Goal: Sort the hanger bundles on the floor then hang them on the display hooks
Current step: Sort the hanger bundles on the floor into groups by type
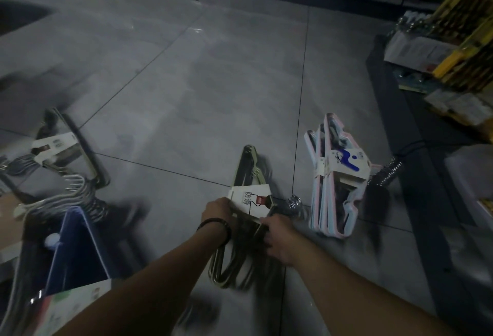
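Hanger bundle [232, 269] in olive green lies on the grey tiled floor [186, 82], held by both hands. The left hand [217, 209] curls its fingers round it at the left edge of its white card label [252, 198]. The right hand [280, 239] grips it at the label's lower right corner (a dark band [216, 225] circles the left wrist). Just to the right sits a pastel bundle [333, 175]. Well off to the left are a second olive bundle [80, 146] and a dark blue bundle [77, 245]. Stocked shelving [464, 50] stands along the right.
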`<action>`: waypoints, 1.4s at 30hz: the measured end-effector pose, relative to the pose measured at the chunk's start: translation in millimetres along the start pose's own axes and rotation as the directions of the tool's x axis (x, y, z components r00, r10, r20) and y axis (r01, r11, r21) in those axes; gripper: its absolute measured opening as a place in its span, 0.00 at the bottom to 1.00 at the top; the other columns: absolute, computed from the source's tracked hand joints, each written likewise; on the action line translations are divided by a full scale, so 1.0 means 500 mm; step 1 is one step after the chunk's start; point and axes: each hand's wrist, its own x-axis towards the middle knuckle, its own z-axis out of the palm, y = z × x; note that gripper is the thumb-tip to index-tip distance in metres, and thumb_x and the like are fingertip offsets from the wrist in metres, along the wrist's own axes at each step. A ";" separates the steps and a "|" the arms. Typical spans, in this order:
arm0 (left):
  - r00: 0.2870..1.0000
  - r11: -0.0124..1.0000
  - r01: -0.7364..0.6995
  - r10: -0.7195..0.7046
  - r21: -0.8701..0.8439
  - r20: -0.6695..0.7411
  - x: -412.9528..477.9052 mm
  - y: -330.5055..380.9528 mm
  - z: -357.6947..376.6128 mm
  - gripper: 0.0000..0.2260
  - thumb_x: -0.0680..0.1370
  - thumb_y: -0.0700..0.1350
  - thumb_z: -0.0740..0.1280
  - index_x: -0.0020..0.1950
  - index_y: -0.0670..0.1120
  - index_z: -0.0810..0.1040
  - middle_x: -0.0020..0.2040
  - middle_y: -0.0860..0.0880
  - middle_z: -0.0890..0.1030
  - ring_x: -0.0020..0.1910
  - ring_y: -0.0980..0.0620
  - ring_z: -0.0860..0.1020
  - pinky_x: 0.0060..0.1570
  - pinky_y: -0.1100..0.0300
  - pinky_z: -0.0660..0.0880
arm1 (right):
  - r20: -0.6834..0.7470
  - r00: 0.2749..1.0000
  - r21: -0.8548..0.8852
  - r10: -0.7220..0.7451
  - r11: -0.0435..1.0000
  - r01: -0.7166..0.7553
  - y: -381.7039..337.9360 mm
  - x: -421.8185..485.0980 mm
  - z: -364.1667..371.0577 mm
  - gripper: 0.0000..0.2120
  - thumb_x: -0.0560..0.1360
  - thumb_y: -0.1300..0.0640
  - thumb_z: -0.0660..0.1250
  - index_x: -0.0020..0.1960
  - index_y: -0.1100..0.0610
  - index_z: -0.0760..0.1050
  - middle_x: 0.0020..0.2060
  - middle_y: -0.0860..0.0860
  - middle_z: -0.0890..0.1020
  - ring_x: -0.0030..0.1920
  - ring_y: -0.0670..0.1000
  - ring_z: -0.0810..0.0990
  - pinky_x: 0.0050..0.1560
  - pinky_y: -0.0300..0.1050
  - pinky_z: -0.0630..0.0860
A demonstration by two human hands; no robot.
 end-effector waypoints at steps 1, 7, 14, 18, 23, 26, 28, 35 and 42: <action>1.000 1.000 0.007 -0.007 0.008 0.004 -0.002 0.003 -0.003 0.12 0.79 0.43 0.71 0.63 0.45 0.81 0.59 0.44 0.84 0.58 0.43 0.83 0.59 0.51 0.81 | -0.010 1.000 -0.008 -0.012 1.000 0.012 -0.005 0.000 0.012 0.09 0.77 0.60 0.67 0.53 0.55 0.84 0.36 0.51 0.86 0.40 0.54 0.82 0.44 0.46 0.79; 0.998 0.995 0.069 -0.069 -0.076 -0.001 0.022 -0.021 -0.023 0.11 0.79 0.38 0.68 0.62 0.43 0.82 0.59 0.43 0.84 0.58 0.42 0.82 0.62 0.49 0.80 | -0.040 0.998 -0.074 -0.048 0.996 0.045 -0.021 0.002 0.011 0.06 0.80 0.59 0.64 0.55 0.58 0.79 0.43 0.56 0.83 0.39 0.55 0.80 0.40 0.46 0.77; 0.997 0.994 0.076 -0.076 -0.078 -0.002 0.034 -0.040 -0.028 0.10 0.81 0.38 0.67 0.62 0.41 0.81 0.58 0.42 0.83 0.58 0.43 0.82 0.59 0.53 0.80 | 0.041 0.995 -0.043 -0.092 0.995 0.093 -0.028 -0.008 0.039 0.13 0.78 0.61 0.65 0.59 0.53 0.83 0.53 0.55 0.87 0.50 0.54 0.82 0.42 0.46 0.76; 0.993 0.987 0.097 -0.088 -0.126 0.075 0.034 -0.053 -0.051 0.15 0.81 0.37 0.67 0.67 0.43 0.78 0.63 0.42 0.81 0.60 0.43 0.81 0.62 0.51 0.80 | 0.037 0.997 -0.120 -0.061 0.991 0.065 -0.046 -0.023 0.059 0.12 0.77 0.59 0.66 0.59 0.54 0.82 0.49 0.55 0.86 0.48 0.55 0.82 0.45 0.48 0.79; 0.985 0.991 0.025 -0.002 -0.131 0.174 0.036 -0.069 -0.162 0.19 0.80 0.46 0.71 0.71 0.48 0.78 0.65 0.41 0.82 0.60 0.41 0.82 0.59 0.46 0.82 | -0.209 0.925 -0.631 -0.317 0.767 0.121 -0.086 -0.044 0.070 0.21 0.73 0.51 0.66 0.62 0.61 0.81 0.55 0.62 0.85 0.53 0.63 0.85 0.55 0.55 0.83; 0.986 0.985 -0.141 0.130 0.096 0.106 0.020 -0.089 -0.281 0.13 0.81 0.51 0.68 0.64 0.52 0.83 0.63 0.46 0.83 0.62 0.45 0.81 0.62 0.54 0.79 | -0.203 0.857 -0.856 -0.474 0.511 0.081 -0.145 -0.101 0.104 0.23 0.78 0.49 0.66 0.65 0.63 0.79 0.63 0.63 0.82 0.62 0.63 0.81 0.55 0.48 0.77; 0.986 0.960 -0.165 0.164 0.225 0.024 0.004 -0.131 -0.362 0.11 0.81 0.51 0.66 0.61 0.53 0.83 0.63 0.48 0.83 0.63 0.45 0.80 0.62 0.56 0.76 | -0.096 0.859 -0.922 -0.503 0.371 0.114 -0.173 -0.123 0.152 0.23 0.77 0.48 0.66 0.65 0.61 0.80 0.64 0.62 0.81 0.63 0.63 0.81 0.59 0.50 0.77; 0.926 0.891 0.198 -0.033 0.408 -0.377 -0.055 -0.443 -0.491 0.21 0.79 0.60 0.62 0.71 0.55 0.70 0.71 0.42 0.70 0.70 0.37 0.67 0.69 0.45 0.68 | 0.394 0.742 -0.814 -0.542 0.170 0.556 -0.205 -0.151 0.467 0.07 0.79 0.50 0.66 0.48 0.52 0.80 0.53 0.55 0.85 0.54 0.58 0.81 0.51 0.44 0.73; 0.920 0.952 0.189 -0.086 0.239 -0.383 -0.045 -0.579 -0.426 0.30 0.82 0.68 0.49 0.82 0.64 0.46 0.84 0.49 0.35 0.82 0.38 0.34 0.80 0.37 0.37 | 0.578 0.759 -0.811 -0.301 -0.107 0.575 -0.229 -0.066 0.733 0.23 0.82 0.62 0.58 0.74 0.49 0.73 0.73 0.57 0.74 0.71 0.60 0.75 0.70 0.49 0.72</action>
